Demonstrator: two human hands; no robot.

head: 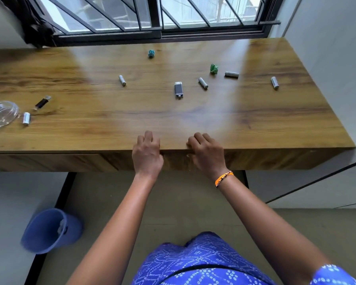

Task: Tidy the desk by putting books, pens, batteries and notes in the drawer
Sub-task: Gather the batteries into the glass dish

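Observation:
Both hands lie on the front edge of the wooden desk [90, 128]. My left hand [147, 153] and my right hand [207, 153] have their fingers curled on the top and their thumbs against the front panel [74, 161] below it. Several grey batteries lie scattered: one left of centre [122, 80], one right of centre [203, 83], one further back [231, 74], one far right [274, 82] and one at the left [26, 118]. A crumpled blue note [151, 53] and a crumpled green note [214, 68] lie towards the window.
A small grey rectangular gadget [178, 90] lies mid-desk. A black USB stick [42, 102] and a clear glass bowl [0, 114] sit at the left edge. A blue bin [49, 230] stands on the floor, left. A barred window runs behind the desk, a wall to the right.

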